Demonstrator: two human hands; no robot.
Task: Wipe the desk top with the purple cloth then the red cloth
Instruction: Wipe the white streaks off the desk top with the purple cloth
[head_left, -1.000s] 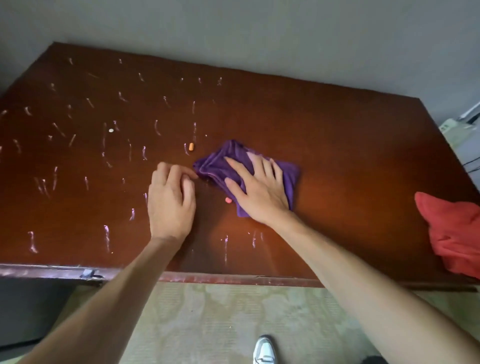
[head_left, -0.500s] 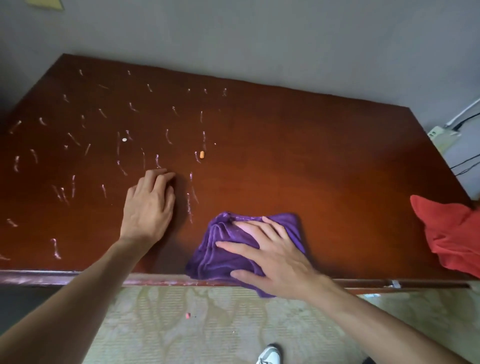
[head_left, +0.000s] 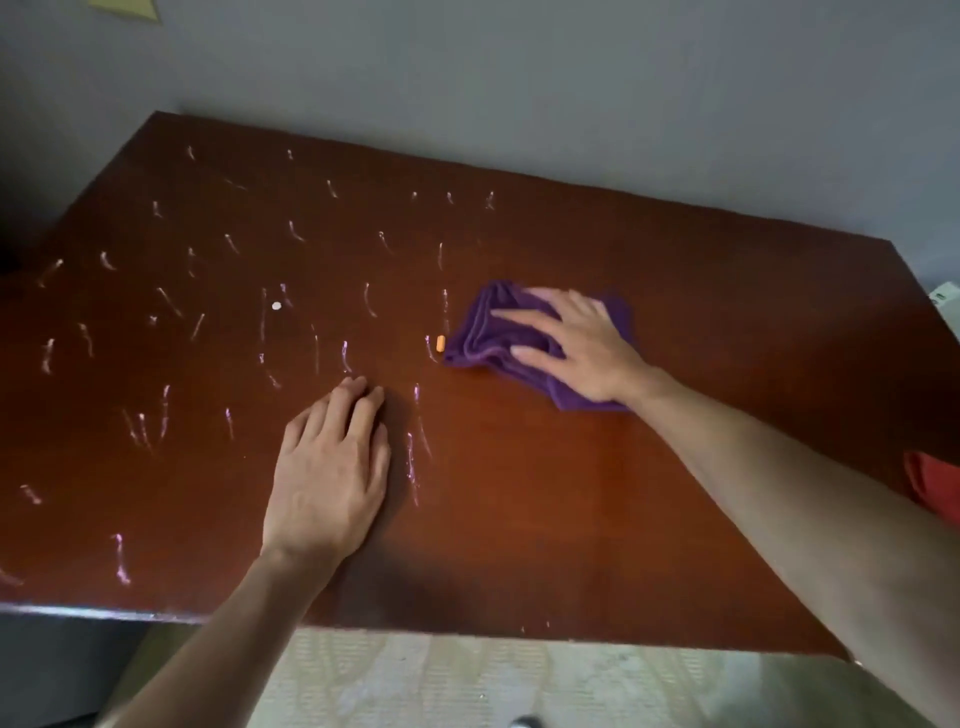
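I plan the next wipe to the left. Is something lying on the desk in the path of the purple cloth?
Yes. A small orange piece lies just left of the purple cloth under the right hand; farther left is a white bit, and the left hand rests nearer.

My left hand (head_left: 332, 473) lies flat, palm down, fingers straight and close together, the forearm running back toward the lower left. My right arm reaches further out, bare from the lower right. My right hand (head_left: 576, 345) is spread wide, fingers splayed, pressing down; the thumb sits nearest me. Whether its little finger curls at all, I cannot tell.
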